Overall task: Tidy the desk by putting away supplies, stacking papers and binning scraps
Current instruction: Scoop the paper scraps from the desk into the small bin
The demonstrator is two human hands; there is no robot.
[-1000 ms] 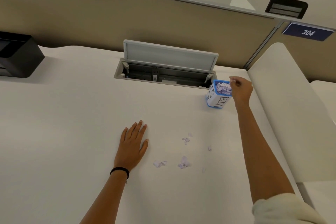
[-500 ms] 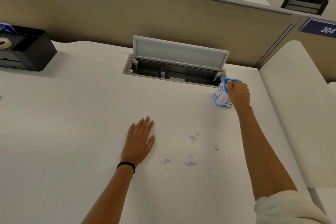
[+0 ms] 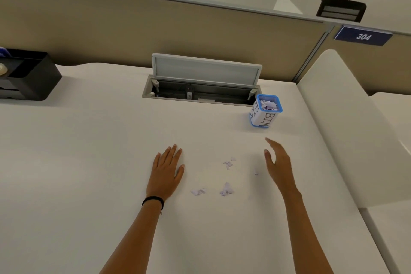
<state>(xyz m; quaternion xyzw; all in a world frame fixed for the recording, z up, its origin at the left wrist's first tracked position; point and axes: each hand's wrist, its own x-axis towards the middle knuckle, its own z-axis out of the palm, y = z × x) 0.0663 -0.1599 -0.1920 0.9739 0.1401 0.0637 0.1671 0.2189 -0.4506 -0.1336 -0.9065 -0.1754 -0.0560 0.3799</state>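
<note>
A small blue-rimmed bin labelled BIN stands at the back right of the white desk, with torn paper inside. Several pale lilac paper scraps lie on the desk between my hands. My left hand rests flat on the desk, fingers straight, left of the scraps. My right hand hovers edge-on above the desk, fingers straight and empty, right of the scraps and well in front of the bin.
An open cable hatch with its lid raised sits at the back centre, just left of the bin. A black organiser stands at the back left. A beige partition closes the back; a white side panel runs along the right.
My right hand has left the bin's rim and drawn back toward me, now open beside the scraps. My left hand stays flat on the desk.
</note>
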